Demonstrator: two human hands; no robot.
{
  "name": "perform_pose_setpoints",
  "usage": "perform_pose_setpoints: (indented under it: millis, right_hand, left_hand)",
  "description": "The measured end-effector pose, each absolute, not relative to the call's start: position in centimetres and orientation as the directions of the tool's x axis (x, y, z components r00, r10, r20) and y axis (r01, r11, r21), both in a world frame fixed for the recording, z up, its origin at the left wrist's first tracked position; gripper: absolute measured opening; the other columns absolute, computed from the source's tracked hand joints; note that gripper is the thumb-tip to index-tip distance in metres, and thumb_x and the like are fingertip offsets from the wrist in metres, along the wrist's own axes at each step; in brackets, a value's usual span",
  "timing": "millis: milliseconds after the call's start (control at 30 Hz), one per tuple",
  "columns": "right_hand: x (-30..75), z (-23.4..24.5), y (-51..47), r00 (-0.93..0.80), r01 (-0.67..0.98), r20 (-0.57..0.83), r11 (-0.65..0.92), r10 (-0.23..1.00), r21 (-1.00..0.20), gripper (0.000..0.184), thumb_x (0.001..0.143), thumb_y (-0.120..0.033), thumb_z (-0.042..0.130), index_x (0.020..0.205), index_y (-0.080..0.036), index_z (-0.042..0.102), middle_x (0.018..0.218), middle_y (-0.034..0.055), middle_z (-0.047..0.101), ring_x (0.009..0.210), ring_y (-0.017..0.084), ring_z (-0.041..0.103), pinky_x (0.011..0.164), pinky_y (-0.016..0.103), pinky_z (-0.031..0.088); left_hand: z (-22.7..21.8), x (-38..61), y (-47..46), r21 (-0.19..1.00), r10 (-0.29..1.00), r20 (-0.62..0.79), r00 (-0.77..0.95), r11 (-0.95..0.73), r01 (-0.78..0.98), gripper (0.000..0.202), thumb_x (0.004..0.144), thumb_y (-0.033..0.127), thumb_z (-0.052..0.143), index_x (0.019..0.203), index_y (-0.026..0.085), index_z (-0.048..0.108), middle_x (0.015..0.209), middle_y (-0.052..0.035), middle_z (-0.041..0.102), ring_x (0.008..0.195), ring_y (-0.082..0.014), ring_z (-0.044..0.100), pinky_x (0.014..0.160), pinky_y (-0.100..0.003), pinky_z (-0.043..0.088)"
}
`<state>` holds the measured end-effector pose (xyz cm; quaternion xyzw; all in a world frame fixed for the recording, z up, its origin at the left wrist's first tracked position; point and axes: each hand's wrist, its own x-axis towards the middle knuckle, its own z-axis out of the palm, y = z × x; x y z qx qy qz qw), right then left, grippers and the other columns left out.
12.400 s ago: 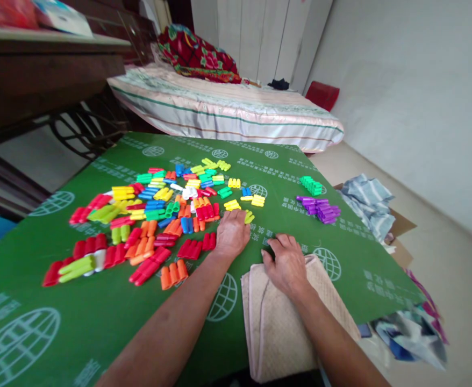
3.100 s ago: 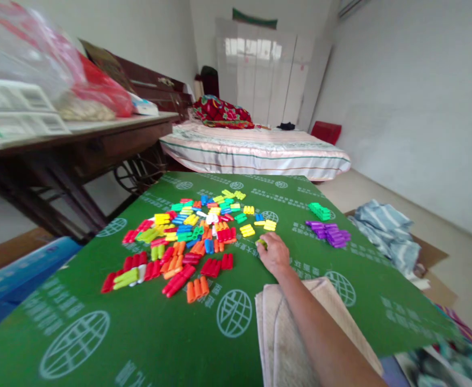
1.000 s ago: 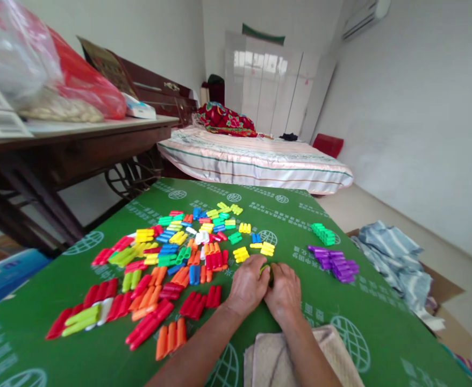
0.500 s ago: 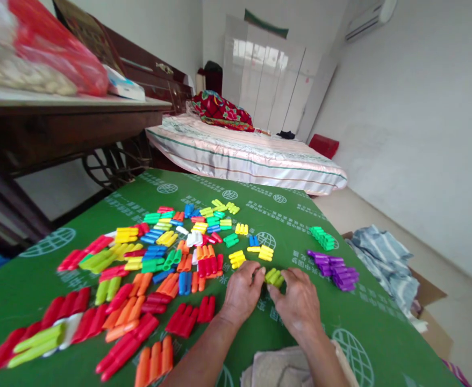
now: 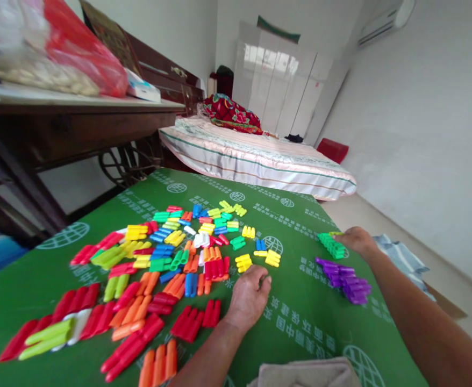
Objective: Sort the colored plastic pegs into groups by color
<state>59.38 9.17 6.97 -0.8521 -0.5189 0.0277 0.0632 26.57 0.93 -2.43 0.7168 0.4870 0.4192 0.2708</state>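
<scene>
My left hand (image 5: 249, 296) rests over the green board (image 5: 300, 344), fingers curled in, with nothing visible in them. It is close to a yellow ribbed plastic piece (image 5: 243, 263). At the right side, my right hand (image 5: 357, 241) pinches a yellow-green plastic piece (image 5: 335, 233), mostly hidden by the fingers. That piece is at the far edge of a green cluster of joined plastic pieces (image 5: 331, 246); whether they touch I cannot tell. Nearer me lies a purple cluster (image 5: 344, 280). Another yellow piece (image 5: 273, 258) and a blue piece (image 5: 260, 245) lie ahead of my left hand.
Many red pieces (image 5: 187, 322), orange pieces (image 5: 159, 363) and other colours spread over the board's left half. A folded beige cloth (image 5: 306, 373) is at the near edge. Striped cloth (image 5: 401, 258) lies beyond the right edge. A bed (image 5: 260, 158) and a wooden table (image 5: 78, 110) stand behind.
My right hand has moved from the middle to the green cluster at the right, carrying the yellow-green piece. My left hand has let go of it and stays near the middle. The view has shifted slightly.
</scene>
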Motion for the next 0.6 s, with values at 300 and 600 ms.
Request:
perform_pose_setpoints:
  millis: [300, 600]
  right_hand:
    - [60.7, 4.3, 12.2, 0.450, 0.874, -0.092, -0.460, 0.888, -0.160, 0.034, 0.074, -0.043, 0.064, 0.058, -0.013, 0.062, 0.066, 0.0114, 0.064, 0.063, 0.022, 0.061, 0.053, 0.028, 0.042]
    - [61.6, 3.4, 13.0, 0.452, 0.876, -0.120, -0.465, 0.884, -0.126, 0.034, 0.072, -0.044, 0.066, 0.063, -0.012, 0.066, 0.065, 0.0110, 0.065, 0.062, 0.020, 0.061, 0.051, 0.027, 0.040]
  left_hand:
    - [-2.4, 26.6, 0.9, 0.800, 0.928, 0.336, 0.163, -0.372, 0.471, 0.009, 0.079, 0.018, 0.050, 0.074, 0.021, 0.056, 0.071, 0.0005, 0.057, 0.068, -0.0136, 0.055, 0.065, -0.024, 0.043]
    - [-2.7, 26.7, 0.9, 0.793, 0.930, 0.329, 0.166, -0.368, 0.485, 0.008, 0.079, 0.017, 0.050, 0.075, 0.020, 0.056, 0.074, 0.0000, 0.058, 0.069, -0.0135, 0.055, 0.065, -0.024, 0.043]
